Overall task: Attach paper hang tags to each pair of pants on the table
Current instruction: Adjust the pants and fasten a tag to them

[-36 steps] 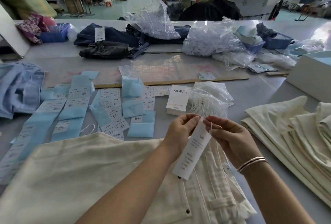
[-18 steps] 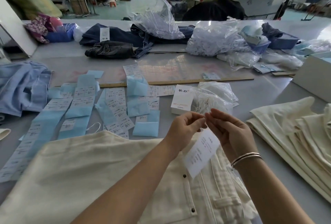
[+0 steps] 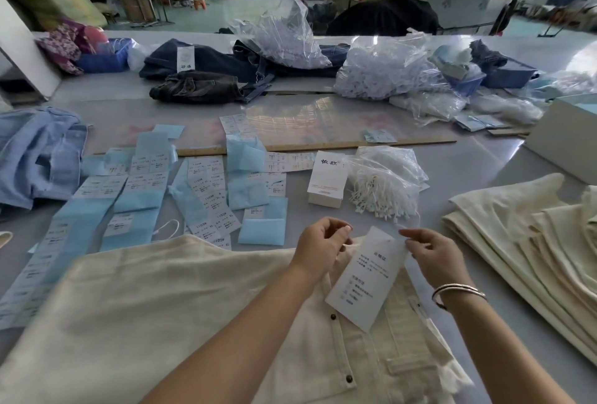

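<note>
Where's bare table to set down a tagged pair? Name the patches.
Bare table runs between the string bag, the cream stack and the white box. A narrower strip lies between the pants and that stack. The clear sheet behind the ruler is mostly free. Left of the tag pile, labels crowd everything.

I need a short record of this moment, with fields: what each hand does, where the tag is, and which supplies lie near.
left hand: fingers curled, pinching something small over the cream pants; what it pinches cannot be told
right hand: pinches the top corner of the hang tag
hang tag: white, printed side up, above the pants' waistband
supplies: tag stack; bag of string loops
waiting: folded cream pants at right
</note>
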### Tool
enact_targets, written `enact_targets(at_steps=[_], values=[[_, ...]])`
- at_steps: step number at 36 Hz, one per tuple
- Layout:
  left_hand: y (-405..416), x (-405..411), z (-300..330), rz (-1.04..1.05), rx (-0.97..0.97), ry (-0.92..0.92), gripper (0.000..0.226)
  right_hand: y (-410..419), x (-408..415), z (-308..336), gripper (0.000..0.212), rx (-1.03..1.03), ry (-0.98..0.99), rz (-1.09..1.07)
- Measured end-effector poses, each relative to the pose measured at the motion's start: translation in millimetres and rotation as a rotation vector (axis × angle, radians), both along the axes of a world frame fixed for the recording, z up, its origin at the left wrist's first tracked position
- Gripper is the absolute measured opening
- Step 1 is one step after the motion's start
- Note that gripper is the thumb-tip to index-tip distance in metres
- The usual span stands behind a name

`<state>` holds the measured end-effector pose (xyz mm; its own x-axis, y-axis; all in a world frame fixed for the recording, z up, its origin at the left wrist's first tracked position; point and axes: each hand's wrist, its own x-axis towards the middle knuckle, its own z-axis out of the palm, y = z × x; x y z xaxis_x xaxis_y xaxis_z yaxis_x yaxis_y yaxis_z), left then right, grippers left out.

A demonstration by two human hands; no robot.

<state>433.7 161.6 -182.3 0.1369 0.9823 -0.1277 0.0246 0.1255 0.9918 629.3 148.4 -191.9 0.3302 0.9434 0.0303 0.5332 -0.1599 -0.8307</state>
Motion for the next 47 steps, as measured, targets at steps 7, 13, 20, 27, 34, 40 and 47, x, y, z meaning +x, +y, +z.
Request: enact_targets(at_steps=[7,13,20,27,34,40,47], values=[[2,1,4,-0.003,0.013,-0.003,0.008,0,-7,-8,0.017,0.237,-0.198,0.144],[1,3,6,-0.022,0.008,-0.029,0.008,0,-4,-11,0.02,0.269,-0.355,0.198],[0,5,6,-0.03,0.029,0.006,0.01,-2,-3,-6,0.009,0.338,-0.49,0.261],[-5,8,8,-0.102,0.043,-0.032,0.008,-4,-24,11,0.021,0.271,0.369,0.099],[-11,10,7,-0.048,0.153,-0.13,0.018,-10,-44,14,0.016,0.123,0.742,0.078],[-10,12,4,-0.018,0.155,-0.119,0.023,-10,-49,8,0.009,0.125,0.796,0.107],[-10,11,5,-0.009,0.166,-0.048,0.024,-12,-50,10,0.019,0.136,0.783,0.107]])
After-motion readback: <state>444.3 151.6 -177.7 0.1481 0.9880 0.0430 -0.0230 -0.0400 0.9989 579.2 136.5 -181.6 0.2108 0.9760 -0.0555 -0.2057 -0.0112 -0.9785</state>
